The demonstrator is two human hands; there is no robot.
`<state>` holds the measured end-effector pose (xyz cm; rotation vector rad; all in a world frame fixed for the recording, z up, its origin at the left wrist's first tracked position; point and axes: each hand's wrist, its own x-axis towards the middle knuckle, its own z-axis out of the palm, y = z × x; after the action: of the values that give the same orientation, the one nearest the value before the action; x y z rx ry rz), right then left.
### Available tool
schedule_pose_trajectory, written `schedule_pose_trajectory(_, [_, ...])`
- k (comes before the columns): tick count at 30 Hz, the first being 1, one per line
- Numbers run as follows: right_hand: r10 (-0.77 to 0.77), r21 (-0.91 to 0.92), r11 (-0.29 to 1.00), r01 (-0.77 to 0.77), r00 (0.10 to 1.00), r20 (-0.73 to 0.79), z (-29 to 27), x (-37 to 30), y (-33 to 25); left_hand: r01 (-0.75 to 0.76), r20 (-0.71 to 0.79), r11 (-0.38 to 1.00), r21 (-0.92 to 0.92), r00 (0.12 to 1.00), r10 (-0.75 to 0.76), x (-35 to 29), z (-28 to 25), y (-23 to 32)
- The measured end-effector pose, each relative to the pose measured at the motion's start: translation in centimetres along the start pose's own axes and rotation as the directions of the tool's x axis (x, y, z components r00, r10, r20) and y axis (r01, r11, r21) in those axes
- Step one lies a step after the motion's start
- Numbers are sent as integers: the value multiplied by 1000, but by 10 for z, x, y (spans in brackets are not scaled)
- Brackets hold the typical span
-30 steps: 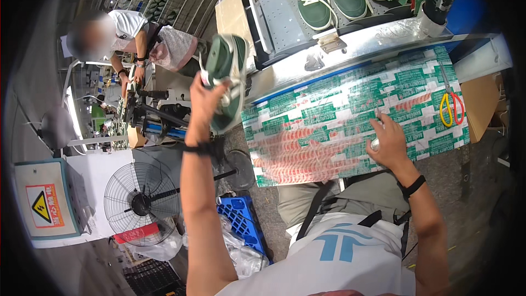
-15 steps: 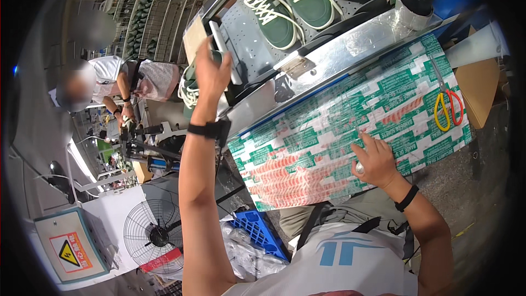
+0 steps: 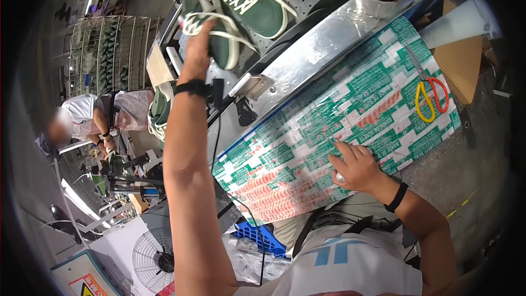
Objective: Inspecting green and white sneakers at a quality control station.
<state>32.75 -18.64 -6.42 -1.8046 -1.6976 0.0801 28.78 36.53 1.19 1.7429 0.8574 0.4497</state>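
The left hand (image 3: 198,49) is stretched far up and forward, fingers closed on a green shoe (image 3: 216,33) with white laces, holding it at the near edge of the grey conveyor (image 3: 307,11) where more green shoes (image 3: 257,8) already ride. This looks like the placing step — the shoe is at the belt but not yet let go. The right hand (image 3: 356,167) rests flat, fingers loosely spread and holding nothing, on the green-and-white patterned table (image 3: 307,137); yellow-and-red scissors (image 3: 430,96) lie well apart from it. Next, I judge, the shoe needs setting down sole-flat in a free spot among the others — then the fingers can open.
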Motion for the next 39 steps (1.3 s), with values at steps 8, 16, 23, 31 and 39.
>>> schedule_pose_trajectory(8, [11,39,999,-11,1000,-2,-2,-12,-1,218,-183,867,-449,927,-328,-190,-4,99])
schedule_pose_trajectory(16, [6,54,999,-4,999,-39,-1,-9,0,273,-457,961,49,861,-221,-450,75,68])
schedule_pose_trajectory(23, [-77,-36,997,74,992,-98,9,-8,-8,391,-525,842,372,837,-157,-530,157,-19])
schedule_pose_trajectory(31, [113,123,986,-111,994,-12,-13,-19,-43,339,-644,823,456,764,42,-553,148,-4])
schedule_pose_trajectory(39, [162,493,821,-290,944,286,-36,-33,-143,138,-442,916,-376,843,-308,-554,110,-41])
